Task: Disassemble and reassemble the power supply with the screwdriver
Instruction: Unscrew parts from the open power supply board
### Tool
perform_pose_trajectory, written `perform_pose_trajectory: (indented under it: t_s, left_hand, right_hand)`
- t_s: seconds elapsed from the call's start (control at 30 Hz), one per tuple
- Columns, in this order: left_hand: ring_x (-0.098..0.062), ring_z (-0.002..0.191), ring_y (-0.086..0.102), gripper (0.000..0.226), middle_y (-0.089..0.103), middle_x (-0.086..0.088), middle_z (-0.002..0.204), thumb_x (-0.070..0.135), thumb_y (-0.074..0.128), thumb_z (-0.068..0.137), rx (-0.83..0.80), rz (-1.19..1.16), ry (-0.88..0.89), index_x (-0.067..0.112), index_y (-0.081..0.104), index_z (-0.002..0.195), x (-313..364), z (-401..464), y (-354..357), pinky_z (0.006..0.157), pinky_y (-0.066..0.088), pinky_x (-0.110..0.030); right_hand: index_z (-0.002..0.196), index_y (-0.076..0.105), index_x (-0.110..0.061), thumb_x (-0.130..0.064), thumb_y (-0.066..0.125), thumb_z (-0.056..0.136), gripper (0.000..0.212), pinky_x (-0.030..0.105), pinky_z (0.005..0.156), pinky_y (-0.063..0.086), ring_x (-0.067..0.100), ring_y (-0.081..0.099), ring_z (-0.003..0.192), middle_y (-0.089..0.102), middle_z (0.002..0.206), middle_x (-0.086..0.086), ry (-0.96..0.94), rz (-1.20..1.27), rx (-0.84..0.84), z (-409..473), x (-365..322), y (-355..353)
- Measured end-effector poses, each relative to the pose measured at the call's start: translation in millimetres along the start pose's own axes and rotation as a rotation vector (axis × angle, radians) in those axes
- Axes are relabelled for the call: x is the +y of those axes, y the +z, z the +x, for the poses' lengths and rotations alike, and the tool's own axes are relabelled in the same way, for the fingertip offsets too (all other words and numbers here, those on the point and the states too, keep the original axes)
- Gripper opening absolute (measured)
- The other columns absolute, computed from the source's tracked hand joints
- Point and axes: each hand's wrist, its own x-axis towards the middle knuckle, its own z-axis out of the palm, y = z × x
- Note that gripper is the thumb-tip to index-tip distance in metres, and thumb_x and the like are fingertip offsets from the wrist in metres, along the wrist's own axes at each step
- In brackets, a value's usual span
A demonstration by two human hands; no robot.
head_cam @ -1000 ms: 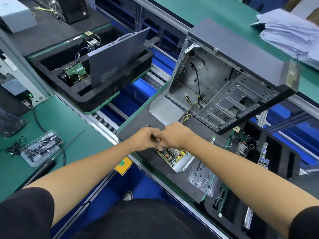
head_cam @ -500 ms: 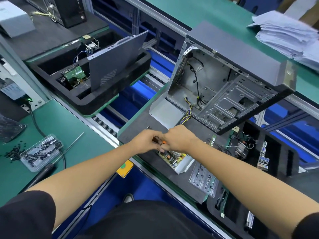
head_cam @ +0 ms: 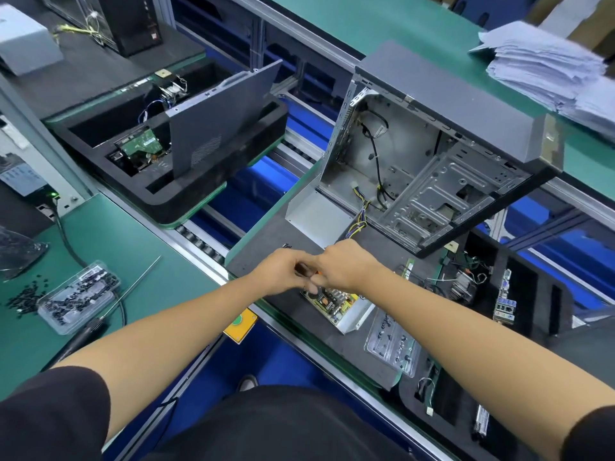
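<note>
Here, the left hand [head_cam: 283, 272] and right hand [head_cam: 346, 266] are meeting, fingers curled, gripping the orange-handled screwdriver [head_cam: 317, 271] directly above the opened power supply [head_cam: 337, 302], apparently to steady the tip.

Yellow circuit board in the silver power supply [head_cam: 336, 302]; green bench mat [head_cam: 133, 234]; grey computer case [head_cam: 449, 94]; black sleeves [head_cam: 56, 414].

We see bright, even overhead light, soft shadows, wide-angle bending at the edges, and slight blur throughout.
</note>
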Motion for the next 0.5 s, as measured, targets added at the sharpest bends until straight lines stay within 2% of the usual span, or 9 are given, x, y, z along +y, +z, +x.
perform_pose_trajectory:
  t_s: [0.07,0.13,0.2,0.23,0.3,0.37,0.43,0.5]
  left_hand:
    - [0.004,0.085,0.065,0.056,0.072,0.026,0.087,0.033,0.091,0.069,0.044,0.042,0.010,0.074,0.058,0.087,4,1,2,0.073,0.050,-0.015]
    - [0.002,0.085,0.066,0.056,0.073,0.020,0.087,0.029,0.089,0.073,0.032,0.041,-0.001,0.074,0.059,0.087,5,3,3,0.075,0.050,-0.018]
    - [-0.002,0.085,0.067,0.040,0.074,0.018,0.087,0.031,0.088,0.074,-0.017,0.006,-0.014,0.061,0.069,0.092,6,2,0,0.078,0.050,-0.019]
    - [-0.005,0.085,0.066,0.030,0.073,0.016,0.086,0.033,0.088,0.074,-0.033,-0.004,-0.018,0.048,0.074,0.095,5,1,-1,0.078,0.049,-0.023]
    - [-0.010,0.083,0.064,0.022,0.072,0.011,0.083,0.032,0.087,0.075,-0.046,0.013,-0.015,0.026,0.074,0.092,3,2,-3,0.076,0.048,-0.031]
    - [-0.010,0.079,0.062,0.023,0.069,0.010,0.078,0.031,0.088,0.075,-0.064,0.052,-0.011,0.023,0.069,0.085,2,2,-5,0.073,0.048,-0.032]
    - [-0.005,0.074,0.058,0.031,0.065,0.012,0.075,0.032,0.092,0.069,-0.060,0.102,-0.004,0.033,0.062,0.076,1,2,-4,0.068,0.046,-0.027]
    - [0.001,0.071,0.056,0.041,0.061,0.018,0.072,0.025,0.093,0.068,-0.028,0.136,0.023,0.041,0.055,0.072,0,1,-2,0.067,0.043,-0.024]
  right_hand:
    - [0.120,0.056,-0.023,-0.045,0.042,0.097,0.034,0.031,0.052,0.026,0.028,0.047,0.059,0.038,0.059,0.000,0.024,-0.006,-0.011,-1,1,-1]
    - [0.124,0.050,-0.024,-0.048,0.044,0.096,0.038,0.031,0.049,0.024,0.030,0.054,0.060,0.048,0.064,0.000,-0.013,0.029,0.023,-5,4,0]
    - [0.126,0.042,-0.025,-0.042,0.050,0.093,0.038,0.030,0.048,0.026,0.032,0.062,0.069,0.063,0.085,0.001,-0.093,0.112,0.044,-8,7,0]
    - [0.127,0.039,-0.026,-0.037,0.051,0.093,0.038,0.031,0.049,0.030,0.032,0.063,0.074,0.064,0.093,0.001,-0.144,0.121,0.026,-8,9,-1]
    - [0.129,0.036,-0.029,-0.035,0.049,0.097,0.035,0.035,0.053,0.042,0.031,0.064,0.078,0.065,0.097,0.001,-0.206,0.069,-0.001,-8,11,-3]
    - [0.126,0.038,-0.028,-0.039,0.044,0.100,0.029,0.035,0.057,0.047,0.030,0.063,0.073,0.066,0.091,0.003,-0.208,-0.001,0.015,-8,7,-2]
    - [0.119,0.044,-0.024,-0.043,0.041,0.102,0.026,0.030,0.050,0.035,0.028,0.054,0.059,0.063,0.077,0.004,-0.197,-0.072,0.043,-7,-1,-2]
    - [0.114,0.050,-0.021,-0.043,0.042,0.102,0.026,0.029,0.046,0.019,0.024,0.039,0.050,0.049,0.063,0.002,-0.149,-0.108,0.032,-3,-12,-4]
